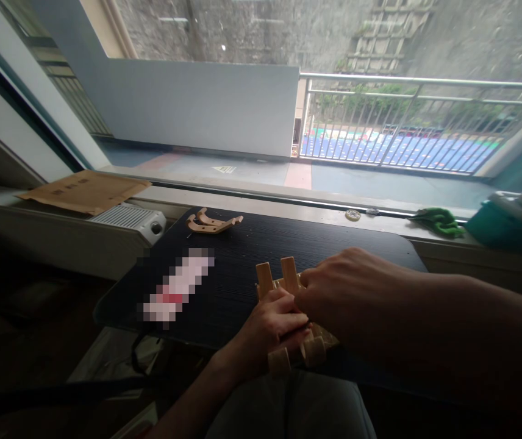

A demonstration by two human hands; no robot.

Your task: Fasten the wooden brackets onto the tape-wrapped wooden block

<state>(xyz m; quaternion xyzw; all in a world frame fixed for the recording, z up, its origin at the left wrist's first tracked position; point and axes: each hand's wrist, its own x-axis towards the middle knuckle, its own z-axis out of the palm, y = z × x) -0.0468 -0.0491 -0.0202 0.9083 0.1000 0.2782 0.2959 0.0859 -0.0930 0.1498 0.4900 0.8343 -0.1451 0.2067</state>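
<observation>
A small wooden frame [289, 275] with upright slats and a woven-looking panel lies at the table's near edge. Curved wooden pieces [313, 351] stick out of its near side. My left hand [275, 320] is closed over the middle of the frame, fingers wrapped on it. Against the frame's right side, my right hand [329, 283] is closed, its back toward me. Whatever its fingers grip is hidden behind the knuckles. Further off on the dark table [243, 262] rest curved wooden parts [214, 225], apart from both hands.
A pixelated pale item [178, 286] lies on the table's left part. Behind stand a white ridged box [133, 221], a brown envelope [87, 190], a tape roll [353, 215], a green cloth-like item [437, 221] and a teal container [494, 225] along the window sill.
</observation>
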